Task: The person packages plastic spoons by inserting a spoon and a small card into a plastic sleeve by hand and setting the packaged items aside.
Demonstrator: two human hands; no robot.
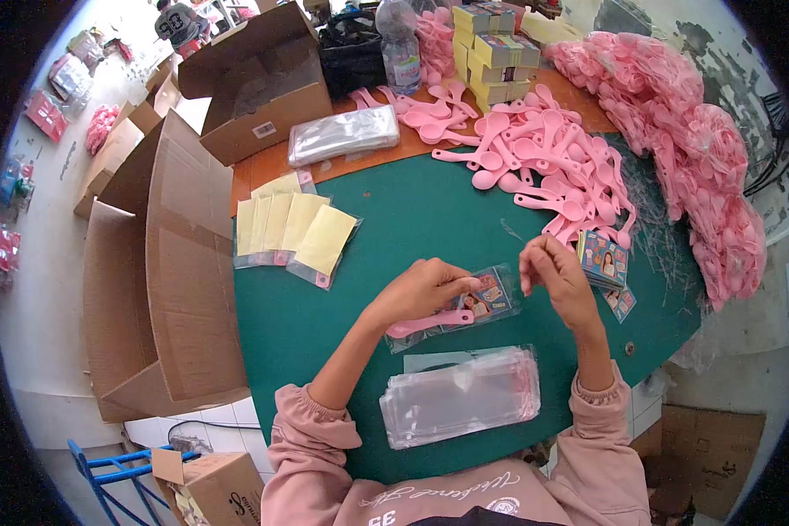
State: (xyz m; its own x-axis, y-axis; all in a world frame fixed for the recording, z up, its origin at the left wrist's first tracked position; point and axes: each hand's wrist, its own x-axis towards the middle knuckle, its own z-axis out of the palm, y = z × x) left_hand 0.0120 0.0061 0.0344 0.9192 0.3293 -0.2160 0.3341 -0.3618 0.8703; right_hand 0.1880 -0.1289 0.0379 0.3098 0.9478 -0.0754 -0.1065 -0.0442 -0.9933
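2 bare hands meet over a green surface, where a clear bag lies flat just in front of the person. The left hand grasps the bag at its far side, thumb laid across a printed card; a pink spoon lies alongside, though whether it is inside the film or on top cannot be told. The right hand is raised just beyond the bag's right end, fingers curled together; whether they pinch anything cannot be made out.

Nearer the person, between the pink sleeves, rests a stack of flat clear bags. To the left, yellow-faced packets fan out in overlapping order. Just beside the right hand sit a stack of printed cards and 1 loose card, partly under it.

Beyond, a heap of pink spoons spreads toward banded stacks and a plastic bottle. Bulky film-wrapped pink bundles line the right edge, while a tall cardboard box stands open at left.
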